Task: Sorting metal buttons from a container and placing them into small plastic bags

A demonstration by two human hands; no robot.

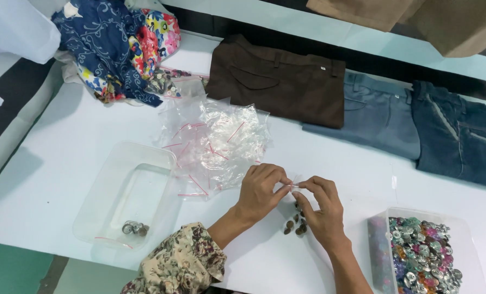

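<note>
small bag: one clear plastic bag, just right of frame centre, pinched between both hands above the table; details too small to tell
left hand: fingers curled in, thumb and fingertips pressed shut on the bag's left edge; flowered sleeve at the wrist
right hand: thumb and forefinger pinched shut on the bag's right edge, other fingers loosely bent
loose buttons: small cluster of dark metal buttons, about six, on the table right under the hands; exact count unclear
bag pile: heap of clear bags with red strips, centre frame, just left of and above the hands; too many to count
empty-ish tub: one clear plastic tub, lower left, holding about three metal buttons and a red-edged bag
full tub: one clear tub, lower right corner, packed with coloured and silver buttons; uncountable
trousers: three folded pairs along the upper edge – brown, grey-blue, dark blue denim, side by side
cloth heap: blue and flowered fabric, upper left
table: white top
</note>
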